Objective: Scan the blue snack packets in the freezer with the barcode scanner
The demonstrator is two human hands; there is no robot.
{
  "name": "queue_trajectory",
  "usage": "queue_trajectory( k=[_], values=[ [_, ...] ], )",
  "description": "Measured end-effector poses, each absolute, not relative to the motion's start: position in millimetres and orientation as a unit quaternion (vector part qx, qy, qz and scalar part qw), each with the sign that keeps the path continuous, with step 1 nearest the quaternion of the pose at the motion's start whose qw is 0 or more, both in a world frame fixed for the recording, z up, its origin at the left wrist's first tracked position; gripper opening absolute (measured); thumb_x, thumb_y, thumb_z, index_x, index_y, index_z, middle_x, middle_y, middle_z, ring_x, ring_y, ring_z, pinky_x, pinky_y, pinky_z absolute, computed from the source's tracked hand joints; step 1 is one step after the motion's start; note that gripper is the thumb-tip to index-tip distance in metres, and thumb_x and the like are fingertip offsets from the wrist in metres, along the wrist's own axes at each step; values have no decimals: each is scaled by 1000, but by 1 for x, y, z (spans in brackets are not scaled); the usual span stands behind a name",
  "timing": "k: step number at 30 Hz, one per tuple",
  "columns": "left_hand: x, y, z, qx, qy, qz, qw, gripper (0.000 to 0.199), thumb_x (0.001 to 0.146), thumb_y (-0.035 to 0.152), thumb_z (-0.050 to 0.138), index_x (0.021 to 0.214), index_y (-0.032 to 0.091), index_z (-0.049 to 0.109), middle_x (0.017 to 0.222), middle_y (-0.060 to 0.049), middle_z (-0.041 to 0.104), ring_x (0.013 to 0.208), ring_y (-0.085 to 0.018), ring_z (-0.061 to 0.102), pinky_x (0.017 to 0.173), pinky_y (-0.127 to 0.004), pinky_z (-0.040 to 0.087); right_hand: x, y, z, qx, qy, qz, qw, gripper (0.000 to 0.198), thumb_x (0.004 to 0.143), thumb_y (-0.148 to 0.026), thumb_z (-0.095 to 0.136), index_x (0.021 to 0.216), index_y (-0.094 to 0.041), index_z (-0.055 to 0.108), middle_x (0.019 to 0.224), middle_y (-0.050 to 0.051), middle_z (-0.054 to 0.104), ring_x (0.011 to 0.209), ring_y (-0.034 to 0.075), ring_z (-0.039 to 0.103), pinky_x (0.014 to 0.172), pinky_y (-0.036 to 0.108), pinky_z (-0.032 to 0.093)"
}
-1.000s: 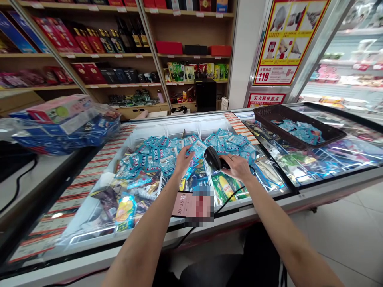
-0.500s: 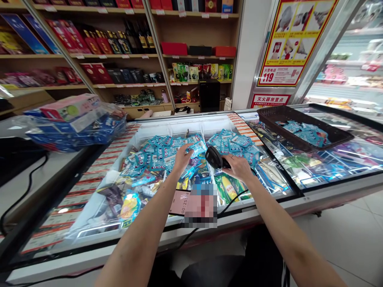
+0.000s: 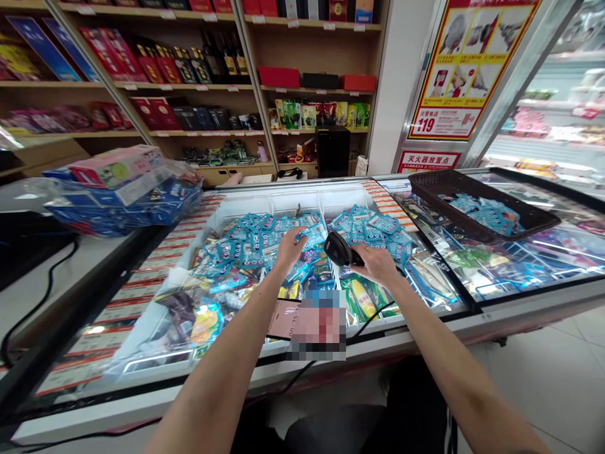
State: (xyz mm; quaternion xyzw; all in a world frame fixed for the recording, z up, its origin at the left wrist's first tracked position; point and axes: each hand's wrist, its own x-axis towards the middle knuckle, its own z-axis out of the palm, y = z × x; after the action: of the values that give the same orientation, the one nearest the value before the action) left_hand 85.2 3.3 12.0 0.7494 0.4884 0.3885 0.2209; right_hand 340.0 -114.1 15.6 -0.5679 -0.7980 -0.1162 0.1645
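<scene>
My left hand (image 3: 289, 247) is closed on the edge of a small light-blue packet (image 3: 314, 236), held over the glass top of a chest freezer (image 3: 189, 372). My right hand (image 3: 375, 261) grips a black barcode scanner (image 3: 338, 249), its head turned left toward that packet. Many similar blue packets lie in two groups, a left pile (image 3: 250, 243) and a right pile (image 3: 366, 225). In front of my hands lies a phone (image 3: 284, 318) with a timer on its screen, partly blurred out. A black cable (image 3: 373, 320) runs below my right hand.
A dark brown tray (image 3: 534, 230) with more blue packets sits on the freezer at right. Blue boxes in clear plastic (image 3: 123, 202) are stacked at left. Shelves (image 3: 198, 87) of bottles and boxes stand behind, beside a fire-safety poster (image 3: 472, 75).
The view has shifted slightly. Both hands stay almost in place, with the packet and the scanner still held close together.
</scene>
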Motion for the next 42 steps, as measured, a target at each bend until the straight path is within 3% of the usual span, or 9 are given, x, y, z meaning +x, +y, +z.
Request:
queue_trajectory(
  k=[5, 9, 13, 16, 20, 25, 36, 42],
  values=[
    [77, 8, 12, 773, 497, 351, 180, 43, 85, 36, 46, 125, 23, 55, 122, -7, 59, 87, -19, 57, 78, -32, 45, 341, -112, 15, -572, -794, -115, 173, 43, 86, -42, 53, 124, -21, 52, 105, 7, 67, 88, 21, 64, 65, 27, 40],
    [65, 5, 15, 763, 550, 336, 46, 43, 85, 30, 44, 125, 18, 55, 120, -13, 57, 106, -27, 54, 93, -40, 40, 344, -112, 12, -573, -789, -113, 189, 43, 86, -44, 51, 123, -22, 52, 107, 6, 66, 91, 21, 63, 66, 27, 40],
    [67, -1, 22, 774, 551, 304, -61, 43, 87, 34, 42, 128, 27, 53, 136, -11, 47, 127, -32, 40, 105, -49, 27, 346, -111, 10, -580, -785, -122, 181, 42, 85, -44, 52, 122, -22, 53, 104, 5, 67, 88, 21, 63, 67, 27, 40],
    [81, 3, 21, 830, 485, 264, -74, 44, 89, 40, 40, 129, 28, 53, 145, -7, 39, 138, -31, 26, 113, -52, 11, 347, -111, 8, -578, -786, -132, 175, 43, 84, -44, 53, 122, -22, 54, 105, 6, 67, 87, 21, 63, 67, 28, 40],
    [94, 22, 10, 848, 485, 202, -67, 46, 88, 49, 39, 129, 35, 52, 150, 1, 34, 143, -33, 10, 111, -60, -7, 348, -110, 6, -573, -788, -148, 171, 45, 84, -45, 55, 122, -21, 54, 104, 7, 67, 84, 20, 63, 66, 27, 40],
    [89, 36, -3, 833, 530, 158, -8, 47, 89, 53, 33, 132, 39, 48, 146, 0, 40, 140, -39, 17, 104, -70, -1, 347, -109, 4, -574, -787, -153, 168, 46, 84, -48, 54, 121, -21, 55, 103, 7, 67, 83, 20, 63, 65, 28, 40],
    [49, 26, -3, 826, 535, 178, -33, 44, 92, 42, 30, 131, 37, 50, 143, -2, 44, 139, -34, 21, 106, -66, 3, 345, -107, 5, -582, -781, -141, 174, 46, 84, -49, 53, 121, -21, 55, 103, 7, 68, 84, 20, 64, 65, 27, 40],
    [19, 25, -1, 819, 545, 170, -55, 45, 92, 42, 29, 132, 35, 48, 144, -2, 44, 139, -36, 21, 105, -69, 1, 344, -107, 13, -598, -768, -117, 196, 43, 82, -39, 57, 121, -21, 56, 102, 6, 69, 87, 20, 65, 65, 26, 43]
  ],
)
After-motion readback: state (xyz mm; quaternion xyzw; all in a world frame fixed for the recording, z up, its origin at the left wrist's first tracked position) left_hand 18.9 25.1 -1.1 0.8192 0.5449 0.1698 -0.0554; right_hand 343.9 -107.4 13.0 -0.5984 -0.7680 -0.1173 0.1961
